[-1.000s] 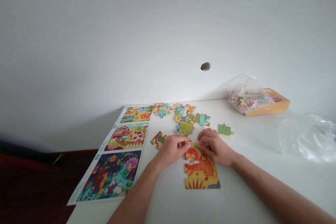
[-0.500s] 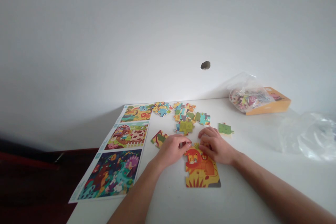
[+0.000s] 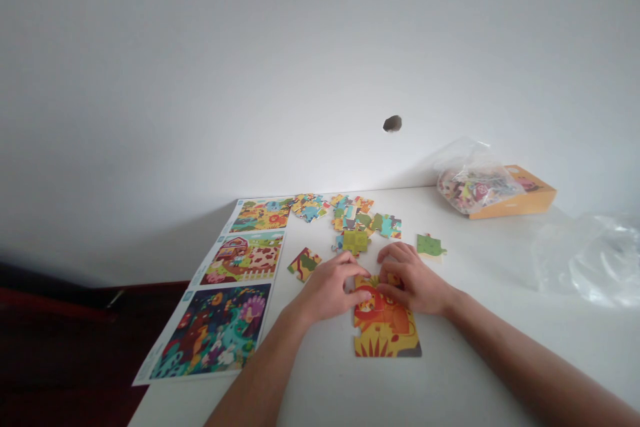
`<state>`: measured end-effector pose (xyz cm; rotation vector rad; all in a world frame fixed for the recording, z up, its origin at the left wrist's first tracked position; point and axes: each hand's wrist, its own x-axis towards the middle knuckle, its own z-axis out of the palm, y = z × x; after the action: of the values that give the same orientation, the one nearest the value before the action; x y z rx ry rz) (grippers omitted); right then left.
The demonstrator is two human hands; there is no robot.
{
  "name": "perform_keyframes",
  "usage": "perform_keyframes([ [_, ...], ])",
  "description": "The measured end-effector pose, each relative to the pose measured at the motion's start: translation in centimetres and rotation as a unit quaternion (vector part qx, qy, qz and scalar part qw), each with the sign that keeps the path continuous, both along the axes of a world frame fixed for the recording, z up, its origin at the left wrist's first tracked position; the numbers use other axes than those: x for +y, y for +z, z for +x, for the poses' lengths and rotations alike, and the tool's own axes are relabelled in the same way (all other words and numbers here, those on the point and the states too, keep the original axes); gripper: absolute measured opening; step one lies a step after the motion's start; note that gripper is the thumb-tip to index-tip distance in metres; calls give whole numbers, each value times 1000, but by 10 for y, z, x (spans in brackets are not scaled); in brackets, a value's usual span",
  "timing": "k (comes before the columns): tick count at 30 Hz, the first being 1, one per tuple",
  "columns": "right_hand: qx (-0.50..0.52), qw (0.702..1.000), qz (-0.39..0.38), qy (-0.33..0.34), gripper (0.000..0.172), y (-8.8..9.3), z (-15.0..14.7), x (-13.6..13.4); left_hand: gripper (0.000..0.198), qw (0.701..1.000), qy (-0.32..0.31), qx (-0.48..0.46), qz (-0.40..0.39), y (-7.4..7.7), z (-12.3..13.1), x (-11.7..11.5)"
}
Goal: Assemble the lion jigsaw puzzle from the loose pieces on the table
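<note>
A partly joined jigsaw puzzle (image 3: 387,333) with orange lions on yellow lies on the white table. My left hand (image 3: 333,288) is at its upper left, thumb on the lion's face and fingertips at the top edge, gripping that corner. At the upper right, my right hand (image 3: 413,280) has its fingers curled over the puzzle and hides part of it. Just beyond the hands lies an olive-green piece (image 3: 355,241). A brown and green piece (image 3: 304,263) is left of my left hand, and a green piece (image 3: 430,245) lies beyond my right.
Several loose puzzle pieces (image 3: 350,215) lie near the wall. A printed picture sheet (image 3: 277,260) runs along the table's left edge. At the back right, a clear bag of pieces (image 3: 475,187) leans on an orange box (image 3: 530,203). Crumpled clear plastic (image 3: 600,260) lies at right.
My left thumb and index finger, pinched together before, have spread and moved slightly right onto the puzzle's upper left. My right hand stays at the upper right with its fingers a little shifted.
</note>
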<state>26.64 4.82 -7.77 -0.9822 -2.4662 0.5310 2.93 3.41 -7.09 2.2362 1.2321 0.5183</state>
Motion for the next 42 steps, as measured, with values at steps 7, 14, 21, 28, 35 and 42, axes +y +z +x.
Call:
perform_keyframes([
  [7,-1,1000,-8,4,21,2,0,-1,29,997,-56,44,14,3,-3,-2],
  [14,12,1000,6,-3,15,2,6,4,26,997,-61,51,23,0,-4,-2],
  [21,3,1000,1,-8,15,2,5,4,24,996,-62,61,16,5,-5,-5],
  [28,0,1000,-2,-12,14,4,3,3,25,996,-71,53,23,4,-5,-5],
  [35,0,1000,1,-13,14,1,4,3,25,996,-69,50,25,2,-5,-4],
  [42,-5,1000,-8,-16,13,2,4,2,24,996,-71,55,21,4,-5,-4],
])
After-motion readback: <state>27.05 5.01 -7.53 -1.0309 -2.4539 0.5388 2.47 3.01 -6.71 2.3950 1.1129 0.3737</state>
